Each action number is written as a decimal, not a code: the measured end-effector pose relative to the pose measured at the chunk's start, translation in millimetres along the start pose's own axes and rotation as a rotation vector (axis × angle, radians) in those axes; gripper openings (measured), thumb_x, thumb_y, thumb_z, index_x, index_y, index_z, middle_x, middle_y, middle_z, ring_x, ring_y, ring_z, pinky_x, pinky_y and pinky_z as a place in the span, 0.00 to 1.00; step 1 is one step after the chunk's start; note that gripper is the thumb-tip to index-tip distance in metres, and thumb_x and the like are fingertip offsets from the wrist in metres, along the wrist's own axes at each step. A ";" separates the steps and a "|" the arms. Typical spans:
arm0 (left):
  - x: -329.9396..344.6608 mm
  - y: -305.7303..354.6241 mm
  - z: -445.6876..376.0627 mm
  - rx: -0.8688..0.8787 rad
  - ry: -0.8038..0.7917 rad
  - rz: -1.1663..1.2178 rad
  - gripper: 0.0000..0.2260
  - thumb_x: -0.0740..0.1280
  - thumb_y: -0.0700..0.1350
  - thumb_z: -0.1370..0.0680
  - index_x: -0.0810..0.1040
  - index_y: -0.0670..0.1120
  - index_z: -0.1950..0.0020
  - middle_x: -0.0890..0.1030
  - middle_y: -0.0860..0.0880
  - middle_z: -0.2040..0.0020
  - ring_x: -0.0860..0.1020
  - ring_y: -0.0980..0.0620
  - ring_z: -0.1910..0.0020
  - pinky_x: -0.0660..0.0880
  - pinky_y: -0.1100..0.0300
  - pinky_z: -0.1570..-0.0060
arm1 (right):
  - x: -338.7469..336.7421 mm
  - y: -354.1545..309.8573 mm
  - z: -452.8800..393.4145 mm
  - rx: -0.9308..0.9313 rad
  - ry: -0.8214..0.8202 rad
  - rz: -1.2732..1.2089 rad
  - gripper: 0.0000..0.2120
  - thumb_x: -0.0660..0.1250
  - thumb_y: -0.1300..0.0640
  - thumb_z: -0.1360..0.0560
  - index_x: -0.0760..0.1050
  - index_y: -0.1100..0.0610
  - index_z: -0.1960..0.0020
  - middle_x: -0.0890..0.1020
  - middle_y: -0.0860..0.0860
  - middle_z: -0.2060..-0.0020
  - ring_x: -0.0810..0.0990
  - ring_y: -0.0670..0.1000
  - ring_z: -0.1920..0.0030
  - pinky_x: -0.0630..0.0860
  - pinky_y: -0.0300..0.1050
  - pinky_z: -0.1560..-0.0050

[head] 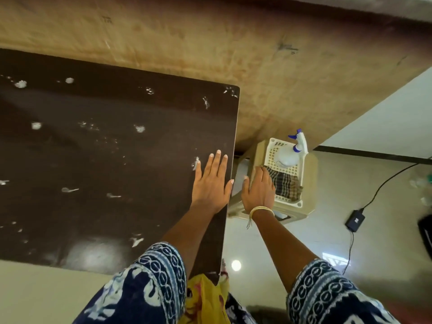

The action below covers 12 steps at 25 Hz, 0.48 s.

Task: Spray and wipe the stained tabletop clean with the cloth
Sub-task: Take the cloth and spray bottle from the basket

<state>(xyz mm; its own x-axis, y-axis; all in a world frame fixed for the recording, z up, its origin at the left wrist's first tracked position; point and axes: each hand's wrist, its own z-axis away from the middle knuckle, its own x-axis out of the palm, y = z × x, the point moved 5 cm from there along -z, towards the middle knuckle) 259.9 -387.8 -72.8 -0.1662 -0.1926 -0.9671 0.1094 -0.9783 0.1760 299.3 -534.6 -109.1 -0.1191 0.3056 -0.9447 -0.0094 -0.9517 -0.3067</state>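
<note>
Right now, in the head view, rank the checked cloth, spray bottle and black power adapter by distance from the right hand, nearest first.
1. Checked cloth, in the basket beside the right hand.
2. Spray bottle, at the basket's far end.
3. Black power adapter, on the floor to the right.

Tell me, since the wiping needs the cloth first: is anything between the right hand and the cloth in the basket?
Nothing visible. The right hand hovers with straight fingers at the near edge of the checked cloth, which lies uncovered in the white basket. The spray bottle sits beyond the cloth, not across the reach.
</note>
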 end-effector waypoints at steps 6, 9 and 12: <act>20.5 27.1 -79.1 -0.071 0.062 0.058 0.30 0.49 0.58 0.18 0.46 0.46 0.20 0.45 0.46 0.19 0.45 0.47 0.21 0.46 0.42 0.24 | 48.6 76.4 -56.7 0.114 -0.174 -0.021 0.19 0.62 0.56 0.23 0.67 0.59 0.34 0.74 0.57 0.41 0.74 0.58 0.41 0.77 0.56 0.44; 24.9 31.6 -103.4 -0.125 0.112 0.050 0.30 0.47 0.59 0.19 0.48 0.46 0.20 0.47 0.46 0.19 0.46 0.47 0.20 0.46 0.41 0.24 | 78.9 105.3 -74.4 0.231 -0.292 -0.072 0.20 0.63 0.63 0.25 0.67 0.57 0.34 0.73 0.58 0.38 0.74 0.60 0.39 0.75 0.58 0.42; 28.4 30.6 -103.7 -0.139 0.177 0.024 0.30 0.48 0.58 0.18 0.51 0.45 0.20 0.50 0.45 0.20 0.49 0.47 0.21 0.48 0.41 0.25 | 100.7 124.5 -86.3 0.285 -0.372 -0.110 0.23 0.62 0.67 0.25 0.67 0.56 0.31 0.72 0.58 0.35 0.73 0.61 0.36 0.72 0.58 0.39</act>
<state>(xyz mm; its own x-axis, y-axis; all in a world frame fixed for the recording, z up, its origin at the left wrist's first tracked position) 360.2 -415.3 -113.9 0.0110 -0.1877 -0.9822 0.2474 -0.9512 0.1846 371.8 -619.9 -252.5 -0.4487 0.4237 -0.7868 -0.3077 -0.8999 -0.3091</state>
